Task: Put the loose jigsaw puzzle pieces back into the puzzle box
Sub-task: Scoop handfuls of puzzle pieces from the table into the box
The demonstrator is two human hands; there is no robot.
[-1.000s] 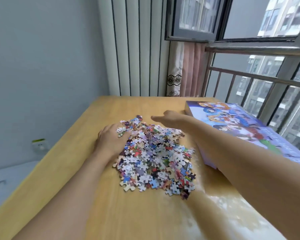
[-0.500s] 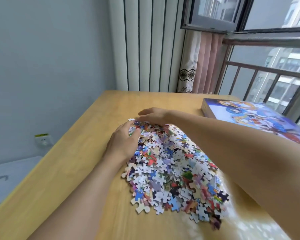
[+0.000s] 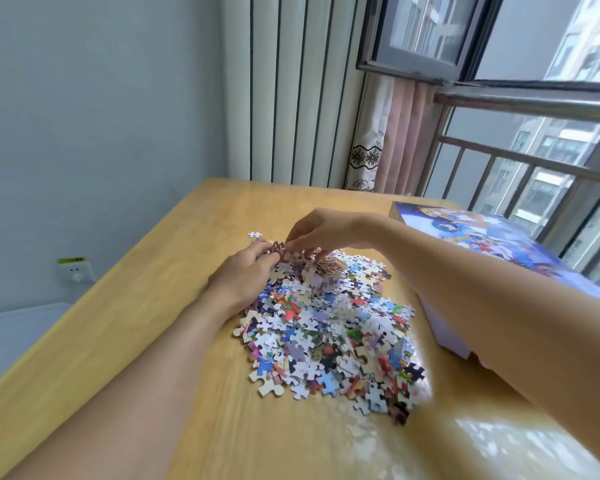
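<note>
A: Scooping a handful off the far end of the puzzle pieces (image 3: 329, 337) on the table (image 3: 146, 306), both hands meet. Tip: cup from both sides, lift slowly.

B: Fingers?

A: Left hand (image 3: 245, 277) and right hand (image 3: 321, 232) curl round pieces, prob. gripping; blurred. Puzzle box (image 3: 492, 237) sits right, lid apparently on.

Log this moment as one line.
both hands gather colourful loose jigsaw pieces | purple illustrated puzzle box closed, right | stray white piece behind

A home room in an apartment: pink curtain (image 3: 400, 136), barred window (image 3: 534, 174) facing residential towers, wooden bench (image 3: 153, 306), wall socket (image 3: 75, 271).
</note>
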